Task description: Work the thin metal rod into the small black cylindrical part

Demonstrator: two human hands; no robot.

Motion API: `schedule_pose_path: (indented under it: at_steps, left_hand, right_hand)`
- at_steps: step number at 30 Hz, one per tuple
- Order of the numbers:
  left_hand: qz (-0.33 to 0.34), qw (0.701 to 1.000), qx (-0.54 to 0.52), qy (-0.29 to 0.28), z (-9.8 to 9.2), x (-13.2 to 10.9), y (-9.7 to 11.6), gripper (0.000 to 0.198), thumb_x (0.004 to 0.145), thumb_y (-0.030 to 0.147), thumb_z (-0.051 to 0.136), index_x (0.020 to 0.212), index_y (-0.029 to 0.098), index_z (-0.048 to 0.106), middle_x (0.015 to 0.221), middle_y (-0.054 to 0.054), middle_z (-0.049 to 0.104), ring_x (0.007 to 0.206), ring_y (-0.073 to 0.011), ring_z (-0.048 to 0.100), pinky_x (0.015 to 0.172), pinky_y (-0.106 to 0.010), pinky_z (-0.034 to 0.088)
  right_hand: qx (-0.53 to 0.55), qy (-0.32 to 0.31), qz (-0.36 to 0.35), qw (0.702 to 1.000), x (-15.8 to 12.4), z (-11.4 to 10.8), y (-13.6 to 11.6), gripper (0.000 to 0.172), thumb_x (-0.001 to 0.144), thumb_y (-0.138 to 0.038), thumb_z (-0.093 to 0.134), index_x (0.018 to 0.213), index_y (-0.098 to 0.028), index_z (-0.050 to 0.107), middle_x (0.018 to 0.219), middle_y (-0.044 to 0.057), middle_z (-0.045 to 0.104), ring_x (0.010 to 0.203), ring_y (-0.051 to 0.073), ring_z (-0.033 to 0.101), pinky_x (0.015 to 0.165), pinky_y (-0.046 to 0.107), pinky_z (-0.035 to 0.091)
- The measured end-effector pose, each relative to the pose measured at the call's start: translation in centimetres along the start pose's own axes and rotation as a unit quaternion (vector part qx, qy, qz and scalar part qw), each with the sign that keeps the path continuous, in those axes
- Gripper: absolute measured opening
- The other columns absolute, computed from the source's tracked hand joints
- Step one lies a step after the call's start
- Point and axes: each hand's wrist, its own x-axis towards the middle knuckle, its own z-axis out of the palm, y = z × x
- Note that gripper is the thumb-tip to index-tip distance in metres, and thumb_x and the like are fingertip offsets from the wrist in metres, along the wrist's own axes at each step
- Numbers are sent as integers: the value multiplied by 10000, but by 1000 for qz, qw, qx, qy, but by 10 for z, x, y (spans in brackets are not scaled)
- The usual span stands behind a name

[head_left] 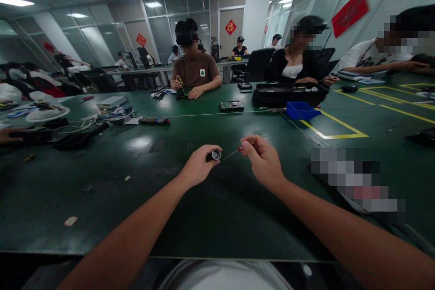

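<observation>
Left hand: the left hand point(197, 167) sits just left of the frame's centre, raised over the dark green table point(102, 199). Its thumb and fingertips are pinched round a small black cylinder with a shiny silver round face point(214, 155).
Right hand: the right hand point(263, 161) is just right of centre. Its thumb and forefinger are pressed together on the reddish handle of a thin metal tool point(234, 152).
Where the part is: the small black cylinder sits at the left hand's fingertips, in the middle of the frame between the two hands, off the table surface.
Key relation: the cylinder lies to the left of the right hand's pinch. The tool's long axis runs almost level, dipping slightly to the left, with its tip aimed at the silver face. The tip is very near that face; I cannot tell whether it touches.
Nearer hand: the left hand has the part, and the right hand reaches it only through the tool.
Beyond the hands: a blue plastic bin point(301, 110) stands right of centre in the upper half. A long black case point(288, 94) stands just behind it. A person in a brown shirt point(195, 70) sits across the table at upper centre.
</observation>
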Motion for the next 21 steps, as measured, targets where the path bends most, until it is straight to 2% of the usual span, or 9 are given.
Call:
schedule_pose_path:
  at_steps: [2,4,8,14,17,21]
  left_hand:
    - [-6,1000,-7,13,-1,-1,-3,414,805,88,706,1188,242,668,1236,-39,684,1169,-222,618,1052,-385,443]
    - [-31,999,-13,23,-2,0,-2,441,791,85,722,1206,221,658,1208,-52,704,1133,-225,643,1039,-387,462]
    - [-27,999,1,31,-2,1,1,355,791,118,732,1131,206,692,1124,-42,736,1060,-227,670,995,-377,491]
    - [-6,999,9,35,-1,-1,-3,378,799,148,740,1165,235,707,1200,-31,728,1150,-233,649,1056,-388,459]
    - [6,999,25,31,-1,-1,-5,387,799,149,743,1173,240,713,1207,-39,726,1160,-236,646,1069,-397,455]
    - [20,998,49,24,-2,-1,-5,387,807,156,746,1182,247,713,1216,-45,721,1164,-240,641,1059,-406,460]
  right_hand:
    - [55,15,6,998,0,1,1,208,944,-402,583,1029,-224,648,868,34,716,774,182,689,719,340,548]
    - [78,5,14,997,1,2,3,225,933,-409,606,1057,-226,646,889,38,732,793,188,709,752,359,568]
    - [76,-25,26,996,1,4,8,225,927,-420,620,1037,-225,646,895,44,742,819,198,725,783,382,579]
    - [55,-20,33,998,1,4,11,232,941,-426,600,1039,-220,638,919,55,742,852,209,722,801,391,566]
    - [15,-22,33,999,2,1,6,242,931,-443,604,972,-208,647,867,50,736,801,202,709,745,360,544]
    - [-103,-13,29,994,3,-3,-3,339,869,-503,668,703,-217,592,619,-2,633,570,160,582,544,297,413]
